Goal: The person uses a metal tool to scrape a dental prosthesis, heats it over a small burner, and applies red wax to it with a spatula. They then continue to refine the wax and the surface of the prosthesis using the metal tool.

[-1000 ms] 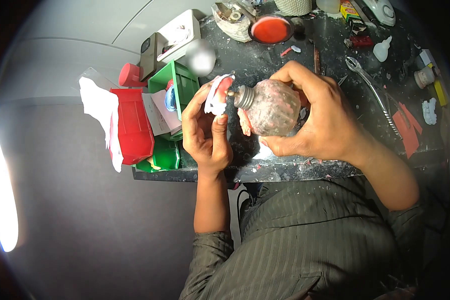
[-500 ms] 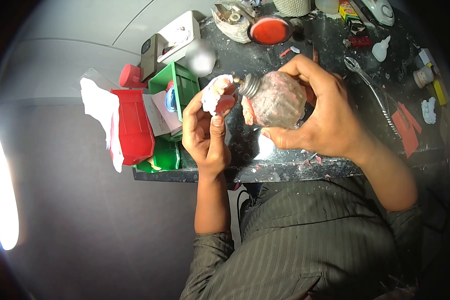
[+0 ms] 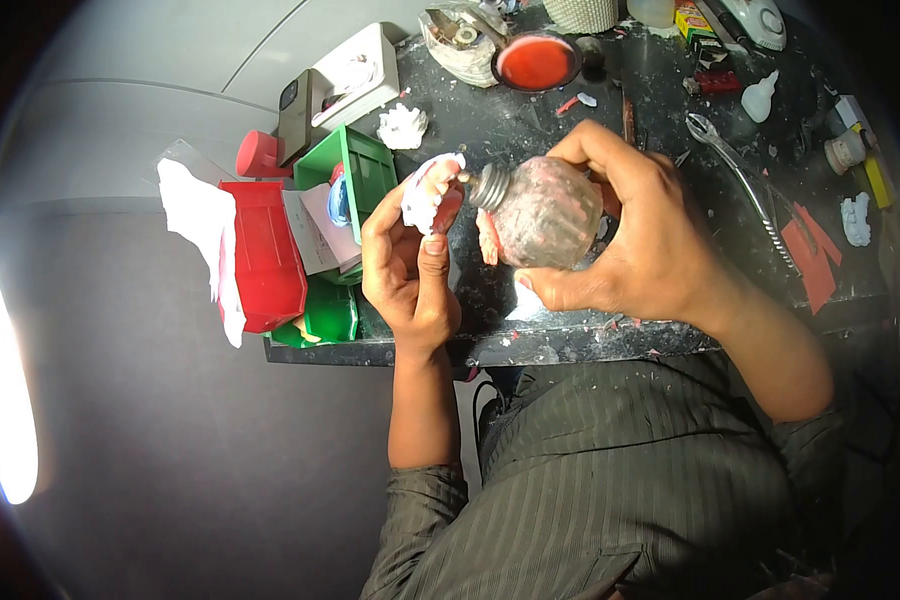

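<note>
Between the fingers and thumb of my left hand (image 3: 410,262) is a small pink and white dental model (image 3: 432,195). My right hand (image 3: 640,230) grips a round, ribbed glass spirit lamp (image 3: 548,212), tilted so that its grey metal neck (image 3: 491,187) points left at the model. The tip of the neck is very close to the model; whether they touch I cannot tell. A pinkish lump (image 3: 488,237) sits at the lamp's lower left side.
Green (image 3: 370,165) and red (image 3: 260,255) bins stand at the left edge of the black table (image 3: 460,349). Crumpled white material (image 3: 403,127) lies behind my left hand. A pan of red wax (image 3: 537,64) is at the back, a metal tool (image 3: 745,175) at the right.
The lamp in my right hand has shifted slightly left and down. A bright glare over the crumpled white material has gone. My left hand has hardly moved.
</note>
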Demonstrator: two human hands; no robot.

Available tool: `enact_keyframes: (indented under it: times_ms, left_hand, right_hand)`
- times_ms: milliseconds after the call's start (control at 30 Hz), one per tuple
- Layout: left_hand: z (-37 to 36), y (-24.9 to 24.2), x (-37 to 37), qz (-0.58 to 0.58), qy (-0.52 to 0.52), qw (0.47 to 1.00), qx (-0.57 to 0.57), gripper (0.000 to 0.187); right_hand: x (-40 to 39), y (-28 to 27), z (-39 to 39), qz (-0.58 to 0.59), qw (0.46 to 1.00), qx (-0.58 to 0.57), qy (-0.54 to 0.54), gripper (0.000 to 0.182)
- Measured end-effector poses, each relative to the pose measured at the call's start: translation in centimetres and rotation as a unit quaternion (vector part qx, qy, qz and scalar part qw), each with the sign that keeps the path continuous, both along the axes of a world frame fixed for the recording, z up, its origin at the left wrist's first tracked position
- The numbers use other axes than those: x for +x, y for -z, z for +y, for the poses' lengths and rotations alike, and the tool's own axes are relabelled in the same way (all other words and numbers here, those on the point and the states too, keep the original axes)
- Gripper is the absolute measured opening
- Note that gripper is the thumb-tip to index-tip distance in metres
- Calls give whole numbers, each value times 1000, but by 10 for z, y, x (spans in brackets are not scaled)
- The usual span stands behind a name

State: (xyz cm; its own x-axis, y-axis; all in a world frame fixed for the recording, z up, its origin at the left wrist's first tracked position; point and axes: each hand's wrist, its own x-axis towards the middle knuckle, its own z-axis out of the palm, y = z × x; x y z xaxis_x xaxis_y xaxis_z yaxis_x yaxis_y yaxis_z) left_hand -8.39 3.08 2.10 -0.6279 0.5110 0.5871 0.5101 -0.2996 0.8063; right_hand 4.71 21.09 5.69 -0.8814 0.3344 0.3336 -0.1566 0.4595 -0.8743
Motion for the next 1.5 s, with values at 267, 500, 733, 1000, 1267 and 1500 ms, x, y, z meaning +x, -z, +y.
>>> enact_keyframes:
  times_ms: [267,500,733,1000,1267,1500]
  left_hand:
    - [-2,7,-6,20,10,1000,4,40]
    - [-1,1,0,-11,9,1000,12,37]
    - [-2,1,-1,-10,7,1000,13,38]
    - [-3,3,-9,156,-71,985,-32,41]
    - [4,5,-14,211,-50,976,-9,45]
    - [5,6,-13,213,-48,976,5,45]
  right_hand:
    - [-2,1,2,26,999,-23,22,50]
    - [1,0,1,-9,1000,-4,1,50]
    - [2,0,1,-26,1000,-11,5,48]
    - [6,-7,12,-37,999,-15,11,48]
    - [1,2,5,3,999,-32,-6,49]
    - [0,2,-1,0,1000,0,-20,52]
